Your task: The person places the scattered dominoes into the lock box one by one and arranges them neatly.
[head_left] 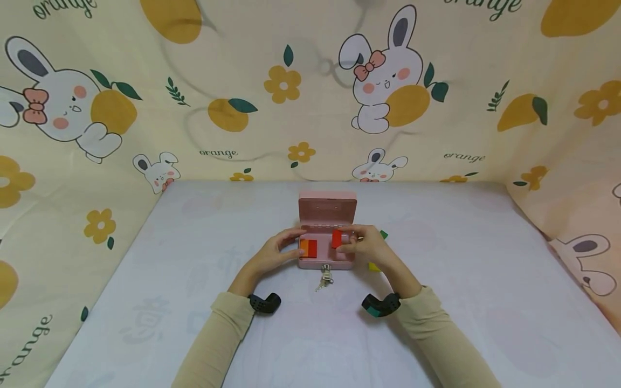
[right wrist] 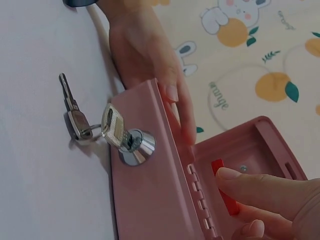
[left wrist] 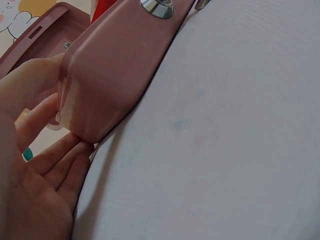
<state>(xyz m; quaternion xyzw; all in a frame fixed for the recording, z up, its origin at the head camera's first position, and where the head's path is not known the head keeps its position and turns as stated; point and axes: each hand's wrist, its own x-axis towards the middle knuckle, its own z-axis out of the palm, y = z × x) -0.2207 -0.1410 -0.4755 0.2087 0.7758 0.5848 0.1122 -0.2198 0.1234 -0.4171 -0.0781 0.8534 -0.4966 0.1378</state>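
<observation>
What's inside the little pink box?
In the box, an orange block and a red block sit at left; the right hand holds another red block and hides part of the right end.

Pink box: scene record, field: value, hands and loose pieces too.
container: pink box, lid open
lock: one key inserted, second key attached
inside: orange block beside red block, left end
left hand: touches the box's left end
right hand: pinches another red block over the box's right half
right of box: green piece, yellow piece, partly hidden
</observation>
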